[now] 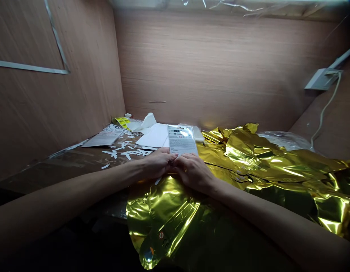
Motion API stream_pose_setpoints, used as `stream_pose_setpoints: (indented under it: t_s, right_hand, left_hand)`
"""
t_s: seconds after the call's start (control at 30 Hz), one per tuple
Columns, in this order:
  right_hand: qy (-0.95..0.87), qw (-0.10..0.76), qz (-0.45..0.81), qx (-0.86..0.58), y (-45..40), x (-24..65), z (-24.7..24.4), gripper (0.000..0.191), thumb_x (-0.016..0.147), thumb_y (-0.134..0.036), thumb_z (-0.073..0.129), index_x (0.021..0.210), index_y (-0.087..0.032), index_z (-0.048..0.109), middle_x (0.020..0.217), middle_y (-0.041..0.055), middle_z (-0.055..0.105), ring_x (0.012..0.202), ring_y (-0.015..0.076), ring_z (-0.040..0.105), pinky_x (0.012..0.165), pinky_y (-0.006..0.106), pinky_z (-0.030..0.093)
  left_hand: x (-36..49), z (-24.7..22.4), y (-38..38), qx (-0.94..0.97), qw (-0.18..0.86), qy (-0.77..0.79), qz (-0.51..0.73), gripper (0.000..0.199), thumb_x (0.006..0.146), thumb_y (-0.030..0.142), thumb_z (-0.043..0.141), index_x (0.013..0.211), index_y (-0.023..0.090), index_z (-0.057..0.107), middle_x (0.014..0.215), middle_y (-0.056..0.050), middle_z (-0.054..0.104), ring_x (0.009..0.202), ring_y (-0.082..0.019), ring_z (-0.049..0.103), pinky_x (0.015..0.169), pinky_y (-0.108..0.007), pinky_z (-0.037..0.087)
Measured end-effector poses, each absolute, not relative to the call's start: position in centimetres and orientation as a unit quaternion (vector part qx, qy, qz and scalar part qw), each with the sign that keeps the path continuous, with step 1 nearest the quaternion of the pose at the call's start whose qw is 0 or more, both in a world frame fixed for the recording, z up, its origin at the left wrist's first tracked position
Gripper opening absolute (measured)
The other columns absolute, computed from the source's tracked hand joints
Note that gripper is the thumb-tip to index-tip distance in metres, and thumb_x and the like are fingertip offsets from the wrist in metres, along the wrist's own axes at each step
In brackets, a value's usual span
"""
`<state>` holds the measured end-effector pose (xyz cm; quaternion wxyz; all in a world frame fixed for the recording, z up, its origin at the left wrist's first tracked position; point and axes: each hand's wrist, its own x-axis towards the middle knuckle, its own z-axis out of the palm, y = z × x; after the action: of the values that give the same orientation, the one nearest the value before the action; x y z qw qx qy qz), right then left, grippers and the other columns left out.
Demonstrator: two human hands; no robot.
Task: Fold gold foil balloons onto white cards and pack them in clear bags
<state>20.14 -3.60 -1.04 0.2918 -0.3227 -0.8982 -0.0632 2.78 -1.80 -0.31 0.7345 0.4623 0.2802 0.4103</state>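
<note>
My left hand (156, 163) and my right hand (193, 172) meet at the middle of the desk, with their fingers at the lower edge of a printed white card (182, 139). The card stands tilted up, and its lower end is hidden behind my fingers. Beneath both forearms spreads a crumpled gold foil balloon (166, 219), which runs off to the right. My right hand rests on the foil. White paper scraps (126, 153) lie just beyond my left hand.
White sheets (154, 136), a crumpled tissue (146, 122), a yellow label sheet (121, 122) and a grey leaflet (102, 138) lie at the back. Wood-panelled walls (206, 64) close in behind and left. A clear plastic bag (285, 139), a wall socket (322, 78) and its white cable (322, 113) sit right.
</note>
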Motion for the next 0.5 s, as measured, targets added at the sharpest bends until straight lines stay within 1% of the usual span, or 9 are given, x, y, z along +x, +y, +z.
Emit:
stream_pose_setpoints:
  t_s: [0.1, 0.17, 0.23, 0.3, 0.33, 0.4, 0.43, 0.5]
  right_hand:
    - [-0.902, 0.278, -0.089, -0.319, -3.6, 20.1, -1.2, 0.009, 0.093, -0.014, 0.058, 0.087, -0.018, 0.064, 0.087, 0.0081, 0.072, 0.080, 0.0222, 0.062, 0.082, 0.036, 0.043]
    - [-0.903, 0.278, -0.108, -0.310, -3.7, 20.0, -1.2, 0.009, 0.092, -0.014, 0.056, 0.087, -0.017, 0.063, 0.088, 0.0098, 0.071, 0.079, 0.0230, 0.060, 0.082, 0.038, 0.043]
    - [-0.900, 0.296, -0.100, -0.302, -3.6, 20.0, -1.2, 0.011, 0.093, -0.014, 0.054, 0.086, -0.017, 0.062, 0.087, 0.0098, 0.070, 0.079, 0.0233, 0.059, 0.082, 0.039, 0.044]
    - [-0.887, 0.339, -0.051, -0.310, -2.9, 20.5, -0.9, 0.012, 0.094, -0.017, 0.054, 0.086, -0.019, 0.062, 0.085, 0.0080, 0.069, 0.077, 0.0218, 0.058, 0.077, 0.037, 0.046]
    - [-0.871, 0.369, -0.009, -0.323, -2.3, 21.1, -0.7, 0.012, 0.095, -0.020, 0.054, 0.085, -0.019, 0.061, 0.082, 0.0066, 0.067, 0.074, 0.0204, 0.058, 0.072, 0.035, 0.047]
    - [-0.802, 0.461, 0.099, -0.367, -0.4, 22.9, 0.0, 0.014, 0.096, -0.027, 0.055, 0.084, -0.021, 0.059, 0.074, 0.0027, 0.062, 0.064, 0.0165, 0.055, 0.058, 0.029, 0.046]
    - [-0.744, 0.519, 0.159, -0.391, 0.8, 24.0, 0.4, 0.017, 0.097, -0.031, 0.055, 0.083, -0.021, 0.056, 0.069, 0.0002, 0.057, 0.058, 0.0144, 0.053, 0.052, 0.027, 0.044]
    - [-0.558, 0.663, 0.256, -0.429, 3.3, 26.4, 1.1, 0.017, 0.098, -0.033, 0.052, 0.085, -0.023, 0.049, 0.064, -0.0051, 0.047, 0.047, 0.0107, 0.048, 0.041, 0.022, 0.040]
  left_hand:
    - [3.0, -0.2, -2.0, 0.460, 0.734, 0.268, 0.421, 0.017, 0.093, 0.003, 0.058, 0.101, 0.005, 0.074, 0.090, -0.016, 0.075, 0.077, -0.020, 0.072, 0.074, -0.031, 0.063]
    - [3.2, -0.1, -2.0, 0.456, 0.726, 0.272, 0.436, 0.018, 0.093, 0.003, 0.058, 0.103, 0.005, 0.073, 0.094, -0.018, 0.076, 0.078, -0.021, 0.073, 0.073, -0.032, 0.064]
    - [3.1, 0.1, -1.8, 0.452, 0.711, 0.288, 0.455, 0.019, 0.094, 0.002, 0.056, 0.105, 0.003, 0.072, 0.099, -0.020, 0.075, 0.078, -0.022, 0.073, 0.072, -0.033, 0.065]
    - [2.7, 0.5, -1.3, 0.442, 0.694, 0.297, 0.484, 0.023, 0.094, 0.000, 0.052, 0.109, 0.001, 0.070, 0.106, -0.022, 0.074, 0.084, -0.024, 0.075, 0.078, -0.037, 0.066]
    - [2.4, 0.7, -1.0, 0.433, 0.690, 0.301, 0.495, 0.025, 0.095, -0.001, 0.050, 0.112, 0.000, 0.068, 0.110, -0.024, 0.073, 0.089, -0.026, 0.075, 0.083, -0.039, 0.066]
    - [1.7, 1.3, -0.4, 0.410, 0.694, 0.313, 0.502, 0.028, 0.097, -0.001, 0.046, 0.118, -0.003, 0.064, 0.116, -0.028, 0.070, 0.099, -0.030, 0.075, 0.089, -0.043, 0.065]
    - [1.4, 1.6, -0.2, 0.400, 0.698, 0.320, 0.500, 0.029, 0.097, 0.000, 0.044, 0.121, -0.005, 0.061, 0.117, -0.030, 0.069, 0.101, -0.032, 0.075, 0.090, -0.044, 0.065]
    - [0.9, 2.0, 0.1, 0.384, 0.708, 0.329, 0.494, 0.032, 0.098, 0.001, 0.044, 0.126, -0.006, 0.057, 0.117, -0.031, 0.069, 0.103, -0.033, 0.075, 0.088, -0.045, 0.065]
